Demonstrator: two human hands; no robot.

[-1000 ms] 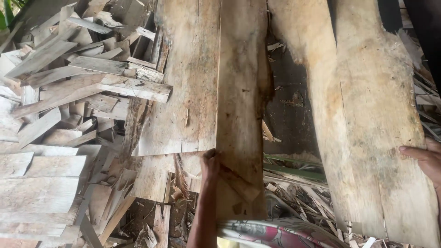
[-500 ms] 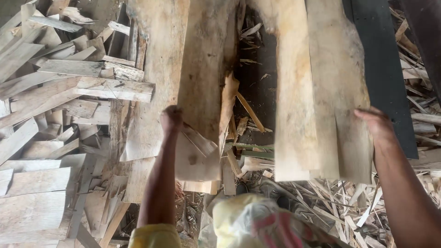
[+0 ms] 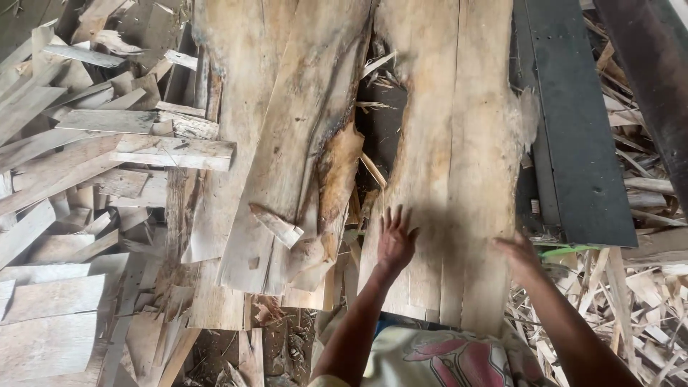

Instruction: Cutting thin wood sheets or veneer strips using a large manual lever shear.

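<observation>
Hands: two in view, both on the same wide pale slab (image 3: 459, 172), which lies lengthwise up the middle right of the frame.
Left hand: the left hand (image 3: 395, 240) lies flat with fingers spread on the slab's near left part, just beside the ragged dark gap.
Right hand: the right hand (image 3: 517, 252) sits at the slab's right edge, fingers together over the rim; whether it grips underneath, I cannot tell.
Slabs: two big ones, the pale one under the hands and a second bark-edged slab (image 3: 287, 143) to its left, apart across the gap.
Dark plank: one dark plank (image 3: 577, 143) just right of the pale slab.
Offcuts: a heap of offcuts (image 3: 86, 165) at far left, too many to count; splinters (image 3: 638, 315) litter the right.
Change: half a second ago the left hand was on the bark-edged slab; now it has crossed to the pale one, and the right hand has moved inward.
</observation>
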